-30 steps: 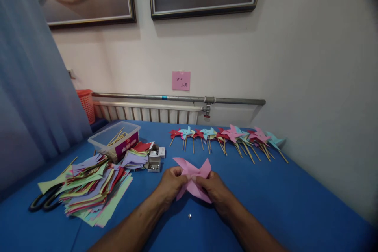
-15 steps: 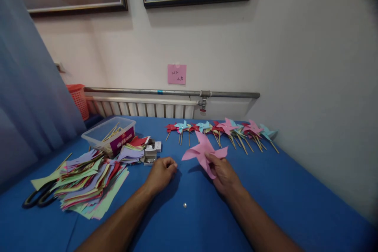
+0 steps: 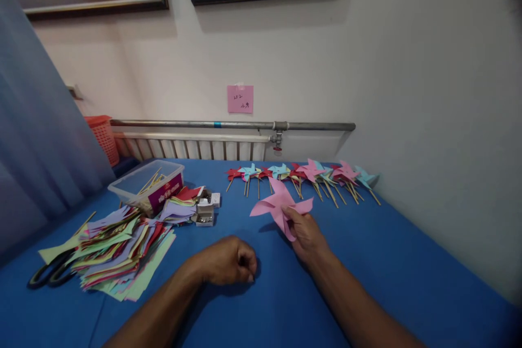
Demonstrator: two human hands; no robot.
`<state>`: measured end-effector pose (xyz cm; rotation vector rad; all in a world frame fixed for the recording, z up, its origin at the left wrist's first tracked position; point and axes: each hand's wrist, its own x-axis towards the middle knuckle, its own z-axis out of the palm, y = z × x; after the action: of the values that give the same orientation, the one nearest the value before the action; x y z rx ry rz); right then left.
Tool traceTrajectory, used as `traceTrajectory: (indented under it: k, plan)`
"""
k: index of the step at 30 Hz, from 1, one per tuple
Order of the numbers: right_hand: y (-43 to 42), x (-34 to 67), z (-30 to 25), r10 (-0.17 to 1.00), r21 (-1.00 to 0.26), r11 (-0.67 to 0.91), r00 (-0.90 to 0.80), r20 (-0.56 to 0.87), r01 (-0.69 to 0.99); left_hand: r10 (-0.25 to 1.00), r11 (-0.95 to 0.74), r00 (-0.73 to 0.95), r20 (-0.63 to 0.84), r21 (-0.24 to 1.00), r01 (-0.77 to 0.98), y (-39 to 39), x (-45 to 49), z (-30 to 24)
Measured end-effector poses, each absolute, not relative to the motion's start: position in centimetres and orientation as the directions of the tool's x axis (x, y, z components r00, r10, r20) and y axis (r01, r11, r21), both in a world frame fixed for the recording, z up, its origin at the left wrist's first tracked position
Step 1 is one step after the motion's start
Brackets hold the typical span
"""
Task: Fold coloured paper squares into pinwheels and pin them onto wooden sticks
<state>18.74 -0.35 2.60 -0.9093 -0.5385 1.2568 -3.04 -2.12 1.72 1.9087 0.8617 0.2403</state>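
Observation:
A pink paper pinwheel [image 3: 277, 207] is pinched in my right hand [image 3: 306, 234], its thumb near the centre and the other fingers behind the paper. No stick shows on it. My left hand [image 3: 229, 262] rests low over the blue table, fingers curled and their tips pressed together on the spot where a small shiny thumbtack lay; the tack itself is hidden by the fingers. Just beyond that hand stand small open boxes [image 3: 205, 216] with shiny bits inside.
Finished pinwheels on sticks [image 3: 312, 171] lie in a row at the back. To the left are a stack of coloured paper [image 3: 118, 255], black-handled scissors [image 3: 51, 273] and a clear plastic tub [image 3: 136, 178] with thin sticks. A radiator [image 3: 196, 147] runs along the wall.
My left hand has come nearer and to the right, and its fingers have closed where the tack was visible. The pinwheel stays in my right hand, almost unmoved.

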Motion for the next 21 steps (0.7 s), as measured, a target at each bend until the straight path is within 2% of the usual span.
traceTrajectory:
  k: [7, 10, 14, 17, 21]
  plan:
    - [-0.2, 18.4, 1.5, 0.963, -0.865, 0.006, 0.236, -0.131, -0.502, 0.596, -0.585, 0.803, -0.012, 0.678, 0.445, -2.9, -2.1, 2.2]
    - [-0.3, 18.2, 1.2, 0.97, -0.883, -0.01, 0.211, -0.123, -0.47, 0.613, -0.649, 0.79, 0.012, 0.577, 0.495, -3.0, -2.0, 2.4]
    - [-0.8, 17.8, 1.5, 0.974, -0.886, -0.039, 0.182, -0.138, -0.463, 0.746, -0.607, 0.665, 0.047, 0.46, 0.648, -2.3, -2.7, 2.5]
    - [-1.3, 17.4, 2.0, 0.976, -0.894, -0.038, 0.177, -0.13, -0.446, 0.802, -0.547, 0.596, 0.049, 0.463, 0.697, -1.5, -3.4, 2.4]
    - [-1.5, 17.3, 2.3, 0.976, -0.901, -0.023, 0.185, -0.114, -0.434, 0.815, -0.51, 0.579, 0.033, 0.516, 0.688, -0.8, -4.1, 2.6]
